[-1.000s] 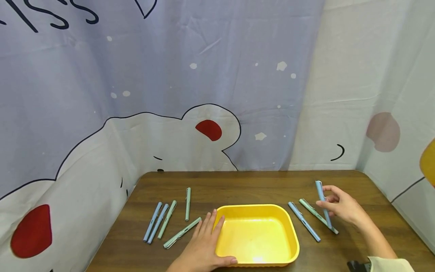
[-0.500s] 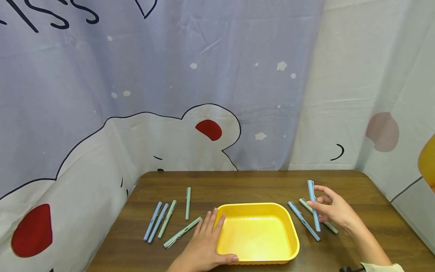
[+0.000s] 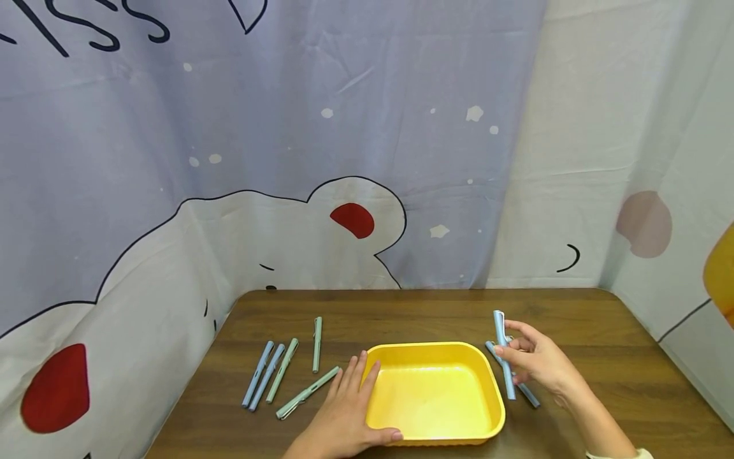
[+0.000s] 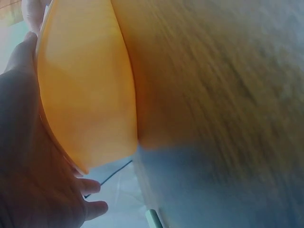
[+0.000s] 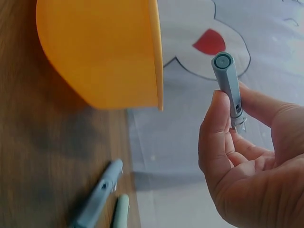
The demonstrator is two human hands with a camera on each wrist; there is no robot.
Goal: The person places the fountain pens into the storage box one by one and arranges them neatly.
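Observation:
My right hand [image 3: 539,366] pinches a light blue pen [image 3: 500,330] between thumb and fingers, with the clip end up. The pen is raised above the table, just right of the yellow tray [image 3: 430,398]. Its round end faces the camera in the right wrist view. Below it another blue pen [image 3: 527,395] lies on the table, partly covered by the hand and the held pen. A green pen [image 5: 121,211] shows beside that one in the right wrist view. My left hand [image 3: 346,411] rests on the tray's left side, fingers extended along the rim and thumb at the front edge.
Left of the tray, two blue pens [image 3: 267,377] and a green pen [image 3: 282,371] lie side by side. Another green pen [image 3: 317,344] is farther back, and one slanted green pen [image 3: 304,395] points toward the left hand. A printed curtain [image 3: 367,127] hangs behind the wooden table [image 3: 401,312].
My right hand has carried the blue pen left, from above the green pen to over the blue pen near the tray. The left hand and tray have stayed nearly still.

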